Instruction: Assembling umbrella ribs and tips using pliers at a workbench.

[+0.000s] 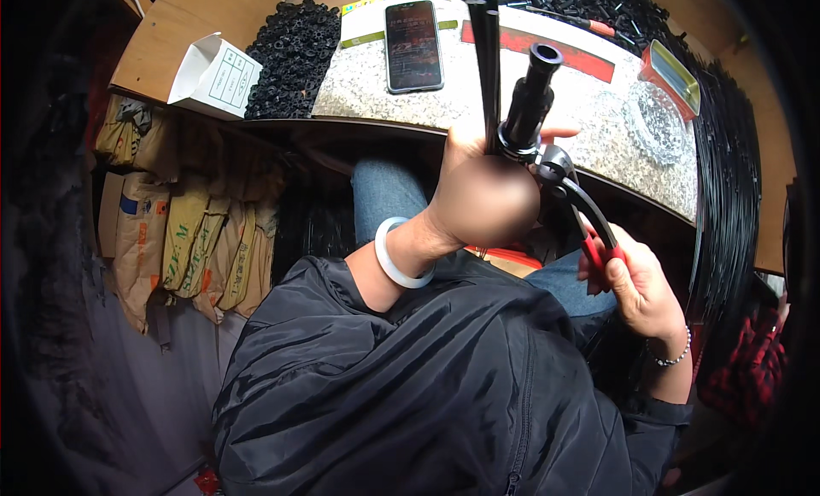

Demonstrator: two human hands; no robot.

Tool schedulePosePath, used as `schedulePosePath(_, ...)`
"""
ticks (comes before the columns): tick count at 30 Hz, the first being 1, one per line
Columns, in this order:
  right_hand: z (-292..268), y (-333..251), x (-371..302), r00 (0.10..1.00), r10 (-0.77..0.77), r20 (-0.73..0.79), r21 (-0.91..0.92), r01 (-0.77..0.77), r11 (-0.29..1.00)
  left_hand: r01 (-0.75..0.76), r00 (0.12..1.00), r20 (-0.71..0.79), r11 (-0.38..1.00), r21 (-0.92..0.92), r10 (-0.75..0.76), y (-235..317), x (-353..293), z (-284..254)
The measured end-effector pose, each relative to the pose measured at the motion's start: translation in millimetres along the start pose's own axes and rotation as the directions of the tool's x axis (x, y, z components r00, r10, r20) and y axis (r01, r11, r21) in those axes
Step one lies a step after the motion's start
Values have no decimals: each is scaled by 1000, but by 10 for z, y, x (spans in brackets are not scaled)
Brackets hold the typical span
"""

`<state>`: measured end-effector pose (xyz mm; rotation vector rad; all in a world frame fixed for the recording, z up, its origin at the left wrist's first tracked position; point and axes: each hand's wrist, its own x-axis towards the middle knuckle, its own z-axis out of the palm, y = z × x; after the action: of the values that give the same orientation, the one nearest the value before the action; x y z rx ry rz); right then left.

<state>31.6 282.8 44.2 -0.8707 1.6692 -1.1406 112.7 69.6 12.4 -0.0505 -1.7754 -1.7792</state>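
My left hand (487, 197) grips thin black rods (488, 69) and a black tube (528, 103) at the desk's (401, 109) near edge; my right hand (641, 287), nearer and right, clasps red-handled pliers (598, 212), their head beside the tube's base.

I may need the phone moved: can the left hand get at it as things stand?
Probably not without letting go: the left hand appears to hold black rods and a black tubular part, though nothing lies over the phone.

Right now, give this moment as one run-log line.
left hand: holding black rods, black tubular part | right hand: holding red-handled pliers | pliers head: beside tubular part, contact unclear | phone: on worktop
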Motion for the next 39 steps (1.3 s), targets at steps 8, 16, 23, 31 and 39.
schedulePosePath(8, 149, 398, 117, 995, 66, -75, 220, -48, 974, 20, 1000, -1, 998, 58, -20, -35, 29, 103)
schedulePosePath(16, -304, 435, 433, 860, -300, -413, -486, 71, 871, 221, 969, -118, 975, 13, -218, -84, 84, 62)
schedulePosePath(23, -1585, 456, 736, 725, -172, -667, -723, -574, 384, 157, 985, -77, 988, 3, -157, -85, 156, 150)
schedulePosePath(31, -1608, 454, 764, 688, -117, -717, -675, -642, 364, 45, 999, -23, 999, 21, -44, -65, 214, 134)
schedulePosePath(39, -1660, 500, 651, 618, -353, -702, -701, -513, 496, 80, 997, -3, 997, 21, -80, -74, 220, 187)
